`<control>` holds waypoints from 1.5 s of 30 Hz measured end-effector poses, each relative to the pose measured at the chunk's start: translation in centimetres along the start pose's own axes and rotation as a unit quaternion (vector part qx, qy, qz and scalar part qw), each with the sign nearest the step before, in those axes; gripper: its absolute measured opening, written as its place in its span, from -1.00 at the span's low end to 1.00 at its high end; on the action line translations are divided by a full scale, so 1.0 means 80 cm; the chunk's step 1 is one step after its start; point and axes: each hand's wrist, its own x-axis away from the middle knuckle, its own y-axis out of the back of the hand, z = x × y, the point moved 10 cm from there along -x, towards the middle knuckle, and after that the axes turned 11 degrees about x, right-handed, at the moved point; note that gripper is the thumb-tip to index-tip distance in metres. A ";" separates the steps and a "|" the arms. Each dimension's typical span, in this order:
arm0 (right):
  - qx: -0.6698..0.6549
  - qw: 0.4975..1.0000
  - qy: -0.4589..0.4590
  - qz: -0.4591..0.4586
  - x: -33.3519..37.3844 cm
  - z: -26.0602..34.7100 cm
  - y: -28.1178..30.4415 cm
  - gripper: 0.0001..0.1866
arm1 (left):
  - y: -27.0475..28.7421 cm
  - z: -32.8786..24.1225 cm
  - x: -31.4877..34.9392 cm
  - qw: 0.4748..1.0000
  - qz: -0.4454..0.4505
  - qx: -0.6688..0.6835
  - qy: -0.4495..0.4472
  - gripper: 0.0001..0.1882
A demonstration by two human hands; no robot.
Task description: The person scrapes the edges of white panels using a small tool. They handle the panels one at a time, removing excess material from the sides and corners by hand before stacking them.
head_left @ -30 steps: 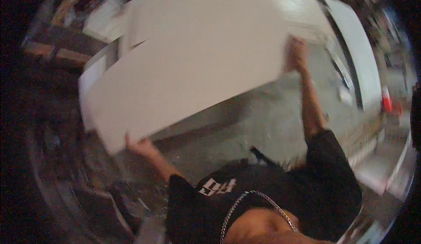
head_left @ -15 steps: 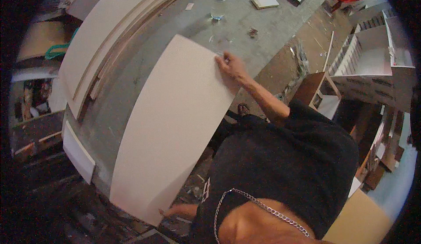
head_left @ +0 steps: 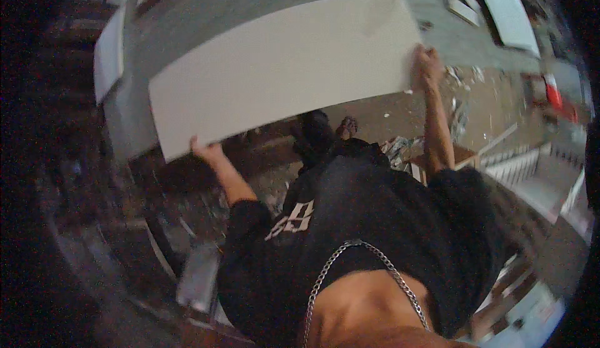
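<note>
A long, pale rectangular board spans the view in front of me, above a grey work surface. My left hand grips its near left corner, with the thumb on the top face and the other fingers hidden underneath. At the right end, my right hand is closed round the board's short edge. The board's far edge overlaps the grey surface, and its near edge faces my body.
A small white block and a long white panel lie at the far right of the surface. Another white panel stands at the left. A red object and a white slatted piece are on the right, above a littered floor.
The board has swung from a steep slant to nearly crosswise before me. My left hand has come further into view, and my right hand has shifted rightward. The head view has turned too.
</note>
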 end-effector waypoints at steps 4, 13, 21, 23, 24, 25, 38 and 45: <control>0.096 0.993 0.055 -0.048 -0.014 -0.015 0.008 -0.47 | -0.040 0.016 0.023 0.999 -0.041 -0.013 0.014 -0.50; 0.057 0.998 -0.004 -0.010 -0.007 0.056 0.019 -0.41 | -0.057 0.007 0.003 0.975 0.020 -0.206 0.085 0.01; 0.097 0.995 0.033 -0.007 -0.108 0.004 0.008 -0.50 | -0.049 0.045 -0.010 0.922 0.022 -0.328 0.205 0.05; 0.130 0.991 0.002 0.031 -0.112 -0.004 0.003 -0.53 | -0.086 0.041 0.036 0.928 0.091 -0.346 0.103 -0.02; 0.152 0.985 0.007 0.078 -0.120 -0.002 0.004 -0.56 | -0.093 0.040 0.031 0.932 0.083 -0.338 0.101 -0.04; 0.162 0.985 0.003 0.065 -0.106 -0.009 0.001 -0.56 | -0.086 0.029 0.019 0.934 0.065 -0.336 0.099 -0.07; 0.074 0.976 0.203 -0.029 -0.136 0.016 0.026 -0.72 | -0.104 -0.037 0.103 0.919 -0.066 -0.327 -0.211 -0.41; -0.454 0.882 0.091 0.089 -0.157 0.037 0.018 -0.77 | -0.387 0.227 0.137 0.828 0.288 -0.416 -0.242 -0.44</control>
